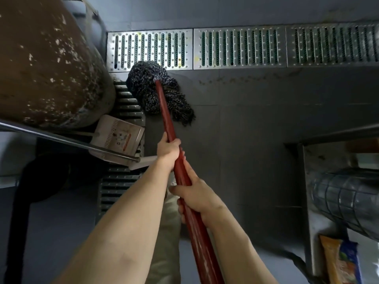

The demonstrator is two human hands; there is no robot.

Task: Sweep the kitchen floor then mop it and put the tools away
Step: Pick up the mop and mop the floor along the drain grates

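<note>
Two hands hold the red mop handle [167,121]: the left hand [168,152] curls around it higher, the right hand [198,198] lower. Its dark mop head [147,87] lies on the grey tiled floor [246,119], touching the metal drain grate [235,48]. Beside it stands a dustpan [121,134].

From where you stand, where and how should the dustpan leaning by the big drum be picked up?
Grip the dustpan by its long metal handle, coming from above on the left. The handle slants up and left, away from the pan, with bare shaft to close a hand round. Both hands now hold the mop handle, so one must let go first.
</note>
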